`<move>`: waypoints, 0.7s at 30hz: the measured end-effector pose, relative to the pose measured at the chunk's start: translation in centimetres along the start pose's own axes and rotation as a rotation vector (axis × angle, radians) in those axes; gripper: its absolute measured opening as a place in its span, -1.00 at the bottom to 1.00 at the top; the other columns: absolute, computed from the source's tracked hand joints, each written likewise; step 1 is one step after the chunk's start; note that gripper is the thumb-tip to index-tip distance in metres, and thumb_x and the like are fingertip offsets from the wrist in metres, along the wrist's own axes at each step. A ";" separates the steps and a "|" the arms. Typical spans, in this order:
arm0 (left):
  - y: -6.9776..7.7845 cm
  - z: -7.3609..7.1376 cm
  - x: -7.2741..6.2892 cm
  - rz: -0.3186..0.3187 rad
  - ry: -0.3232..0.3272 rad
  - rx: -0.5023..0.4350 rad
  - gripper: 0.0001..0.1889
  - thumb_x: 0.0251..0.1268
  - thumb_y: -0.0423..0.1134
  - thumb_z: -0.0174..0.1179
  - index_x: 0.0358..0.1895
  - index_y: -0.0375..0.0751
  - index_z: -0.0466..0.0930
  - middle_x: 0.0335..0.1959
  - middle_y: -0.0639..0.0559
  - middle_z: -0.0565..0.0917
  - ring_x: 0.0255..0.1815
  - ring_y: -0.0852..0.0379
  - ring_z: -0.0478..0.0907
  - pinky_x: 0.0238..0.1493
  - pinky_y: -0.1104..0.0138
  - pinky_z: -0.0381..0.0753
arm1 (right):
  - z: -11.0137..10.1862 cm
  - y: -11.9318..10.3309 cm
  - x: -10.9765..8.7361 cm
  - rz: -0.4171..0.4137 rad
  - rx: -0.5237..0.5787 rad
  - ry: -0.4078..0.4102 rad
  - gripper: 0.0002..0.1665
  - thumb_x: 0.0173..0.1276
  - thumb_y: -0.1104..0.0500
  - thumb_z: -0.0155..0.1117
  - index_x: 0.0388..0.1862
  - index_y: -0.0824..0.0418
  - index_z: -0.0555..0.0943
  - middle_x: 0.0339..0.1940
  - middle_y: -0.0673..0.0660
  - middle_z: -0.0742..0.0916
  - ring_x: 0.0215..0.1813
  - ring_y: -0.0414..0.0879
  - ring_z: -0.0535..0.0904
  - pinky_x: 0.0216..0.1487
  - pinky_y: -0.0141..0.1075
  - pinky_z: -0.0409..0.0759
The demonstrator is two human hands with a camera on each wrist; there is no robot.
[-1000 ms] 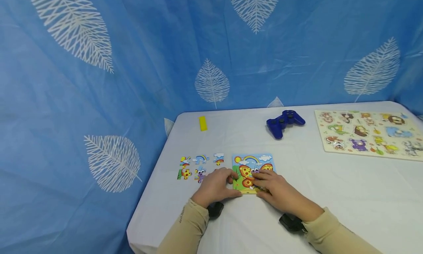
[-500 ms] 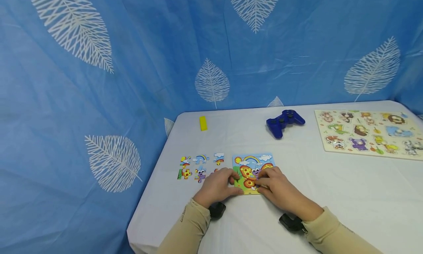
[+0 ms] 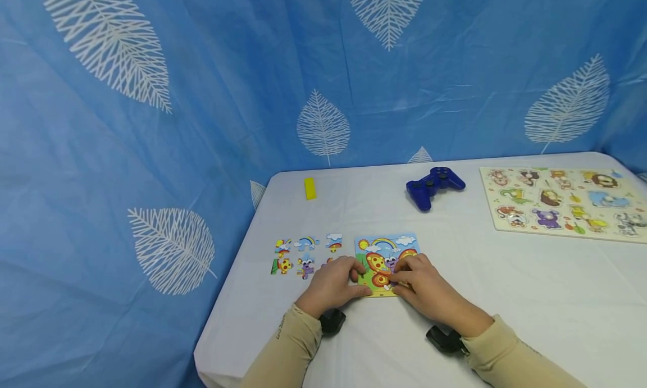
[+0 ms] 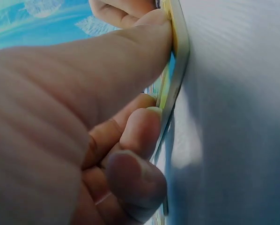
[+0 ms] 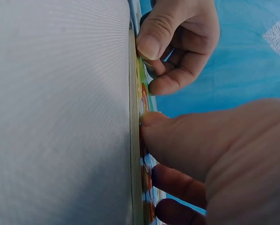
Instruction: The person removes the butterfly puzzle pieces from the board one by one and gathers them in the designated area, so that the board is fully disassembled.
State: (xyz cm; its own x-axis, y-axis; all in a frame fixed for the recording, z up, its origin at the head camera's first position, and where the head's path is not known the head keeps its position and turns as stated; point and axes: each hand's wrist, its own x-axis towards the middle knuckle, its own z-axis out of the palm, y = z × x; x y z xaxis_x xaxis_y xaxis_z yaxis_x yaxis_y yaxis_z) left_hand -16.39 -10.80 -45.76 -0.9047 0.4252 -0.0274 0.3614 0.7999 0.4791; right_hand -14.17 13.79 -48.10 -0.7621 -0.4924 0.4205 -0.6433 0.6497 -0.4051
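In the head view a square butterfly jigsaw puzzle (image 3: 376, 263) lies flat on the table. My left hand (image 3: 331, 284) holds its near left corner, thumb at the near edge and bent fingertips along the left side. The left wrist view shows that thumb (image 4: 149, 44) against the board's rim (image 4: 180, 42). Over the near right part of the picture is my right hand (image 3: 424, 284), thumb and bent fingers close together and touching the surface. The right wrist view has its thumb (image 5: 163, 133) on the picture near the edge; I cannot tell whether the fingers pinch a piece.
Loose jigsaw pieces (image 3: 305, 266) lie in two rows left of the puzzle, one partly behind my left hand. Farther back are a yellow block (image 3: 310, 188) and a blue game controller (image 3: 434, 186). An animal peg puzzle board (image 3: 563, 202) lies at the right.
The right hand's fingers have drawn in from a flatter spread over the picture to a bent, gathered pose. My left hand and the puzzle have shifted only slightly.
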 end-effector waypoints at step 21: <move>0.0 0.1 0.0 0.002 -0.010 -0.025 -0.61 0.17 0.07 0.52 -0.02 0.03 0.65 -0.33 0.28 0.55 -0.40 0.36 0.41 -0.36 0.44 0.42 | -0.1 -0.1 0.0 0.008 0.001 -0.015 -0.75 0.21 0.25 0.57 -0.10 0.17 0.84 -0.11 0.03 0.68 -0.03 -0.05 0.48 0.00 -0.11 0.48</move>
State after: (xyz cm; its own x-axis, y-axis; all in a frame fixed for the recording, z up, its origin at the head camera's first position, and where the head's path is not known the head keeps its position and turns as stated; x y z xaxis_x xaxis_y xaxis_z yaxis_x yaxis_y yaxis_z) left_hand -16.41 -10.77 -45.83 -0.9017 0.4309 -0.0348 0.3575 0.7884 0.5006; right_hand -14.12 13.76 -47.93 -0.7683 -0.4955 0.4053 -0.6371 0.6532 -0.4092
